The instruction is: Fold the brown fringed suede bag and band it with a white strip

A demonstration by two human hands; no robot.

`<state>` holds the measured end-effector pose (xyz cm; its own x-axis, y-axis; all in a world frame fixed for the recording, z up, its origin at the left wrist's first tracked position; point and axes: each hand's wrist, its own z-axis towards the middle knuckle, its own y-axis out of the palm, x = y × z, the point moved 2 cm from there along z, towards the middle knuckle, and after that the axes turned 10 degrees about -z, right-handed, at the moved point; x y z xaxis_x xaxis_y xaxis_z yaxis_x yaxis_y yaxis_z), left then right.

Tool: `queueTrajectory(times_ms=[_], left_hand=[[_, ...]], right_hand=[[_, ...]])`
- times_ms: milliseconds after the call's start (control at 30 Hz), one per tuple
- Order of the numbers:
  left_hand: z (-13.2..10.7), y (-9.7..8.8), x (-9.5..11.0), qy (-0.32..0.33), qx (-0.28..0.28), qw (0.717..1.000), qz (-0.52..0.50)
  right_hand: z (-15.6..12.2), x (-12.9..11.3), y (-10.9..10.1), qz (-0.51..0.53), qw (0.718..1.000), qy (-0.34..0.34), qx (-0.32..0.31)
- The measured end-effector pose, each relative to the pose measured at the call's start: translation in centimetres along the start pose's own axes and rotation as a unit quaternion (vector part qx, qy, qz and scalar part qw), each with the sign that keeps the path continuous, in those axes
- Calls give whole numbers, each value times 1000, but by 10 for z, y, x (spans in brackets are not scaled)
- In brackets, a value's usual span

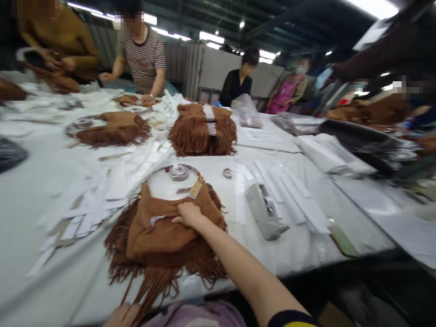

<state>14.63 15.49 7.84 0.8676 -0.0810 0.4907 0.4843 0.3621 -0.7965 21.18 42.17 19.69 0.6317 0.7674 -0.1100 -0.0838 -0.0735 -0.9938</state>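
Observation:
A brown suede handbag [163, 227] with long fringe lies on the white-covered table in front of me. Its strap [160, 169] loops away from me, and a tan tag [195, 190] hangs near the strap's right end. My right hand [189, 214] is on the bag's upper edge, fingers curled over it and the thumb out to the left. At the bottom edge of the view, my left hand [123, 315] shows only in part. Its fingers are bent round the long fringe strands [150, 290] that reach down to it.
A tape dispenser [264, 211] stands right of the bag, near white strips [293, 195]. More paper strips [85, 213] lie to the left. Beyond are another fringed bag [112, 129] and a banded fringed bag [200, 129]. Several people work across the table.

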Motion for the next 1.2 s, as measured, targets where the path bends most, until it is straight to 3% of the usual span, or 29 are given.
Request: queueTrajectory(times_ms=[100,200,300,433,533,667,733,900,1000,1067,1133,1200], left_hand=[[-42,-23,-11,-56,18,997,49],[-53,-46,-10,-86,77,986,118],[-31,-66,1,-48,120,983,127],[29,-76,26,-7,79,993,86],[73,-71,45,15,26,996,81],[110,-52,58,33,-71,993,89],[121,-42,59,34,-110,988,104],[136,-22,56,53,-149,977,146],[135,-14,52,80,-162,973,145],[130,-11,48,87,-151,974,146],[126,-8,44,86,-131,976,149],[124,-5,42,86,-116,978,153]], right_hand=[[14,-7,5,49,996,-60,-51],[3,8,-10,83,990,-94,-63],[-41,32,-36,117,988,-101,13],[-104,39,-48,96,985,-127,71],[-125,28,-31,3,987,-147,72],[-127,24,-7,-74,983,-131,110],[-125,27,2,-82,982,-124,118],[-119,32,14,-80,986,-102,103],[-121,42,14,4,990,-94,102],[-127,60,10,107,984,-20,143],[-137,85,7,196,951,148,190],[-145,104,10,242,908,289,183]])
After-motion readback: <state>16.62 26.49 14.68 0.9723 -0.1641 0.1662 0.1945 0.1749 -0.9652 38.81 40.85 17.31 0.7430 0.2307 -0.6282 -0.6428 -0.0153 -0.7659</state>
